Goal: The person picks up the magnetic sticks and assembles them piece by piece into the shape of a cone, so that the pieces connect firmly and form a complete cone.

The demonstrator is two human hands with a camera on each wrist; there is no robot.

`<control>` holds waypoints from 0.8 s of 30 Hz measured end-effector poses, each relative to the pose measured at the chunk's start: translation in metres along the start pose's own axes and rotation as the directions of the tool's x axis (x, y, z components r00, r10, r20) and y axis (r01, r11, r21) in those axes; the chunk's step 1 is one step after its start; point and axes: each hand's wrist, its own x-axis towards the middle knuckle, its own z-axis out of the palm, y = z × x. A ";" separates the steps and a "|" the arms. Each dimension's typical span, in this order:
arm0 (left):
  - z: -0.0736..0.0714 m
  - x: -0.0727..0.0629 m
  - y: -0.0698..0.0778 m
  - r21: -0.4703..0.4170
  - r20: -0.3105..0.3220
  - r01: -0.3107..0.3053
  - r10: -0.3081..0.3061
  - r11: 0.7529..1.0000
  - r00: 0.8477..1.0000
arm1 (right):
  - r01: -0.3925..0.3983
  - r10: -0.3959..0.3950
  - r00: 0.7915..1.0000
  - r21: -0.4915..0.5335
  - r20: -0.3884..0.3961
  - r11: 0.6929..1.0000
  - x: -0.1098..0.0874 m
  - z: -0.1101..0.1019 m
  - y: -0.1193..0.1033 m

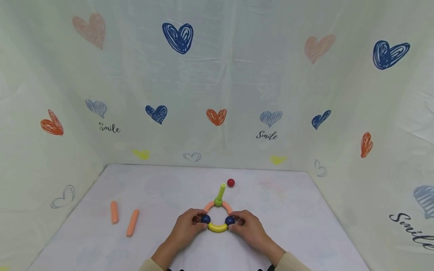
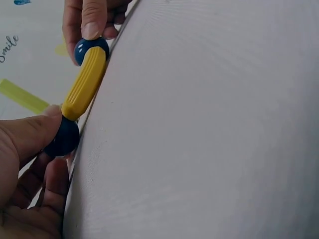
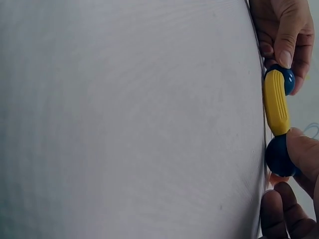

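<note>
A ring of toy pieces lies on the table in the head view. Its near side is a curved yellow stick between two dark blue balls. Two curved orange sticks run up to a green ball at the far end, from which a straight light green stick points away. My left hand pinches the left blue ball between thumb and fingers. On the other side my right hand pinches the right blue ball. Both wrist views show the ribbed yellow stick joining the blue balls.
Two straight orange sticks lie apart on the left of the white table. Beyond the light green stick sits a red ball. A pale curtain printed with hearts encloses the table's back and sides.
</note>
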 end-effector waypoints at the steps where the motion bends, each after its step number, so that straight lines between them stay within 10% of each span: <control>1: 0.000 0.000 0.000 0.004 0.003 0.005 -0.005 1.000 1.000 | -0.001 0.001 1.000 0.001 0.008 1.000 0.000 0.000 0.000; 24: -0.001 -0.002 -0.003 -0.047 0.015 0.011 -0.010 0.999 1.000 | 0.005 -0.004 0.999 -0.037 0.040 0.999 0.007 0.001 0.002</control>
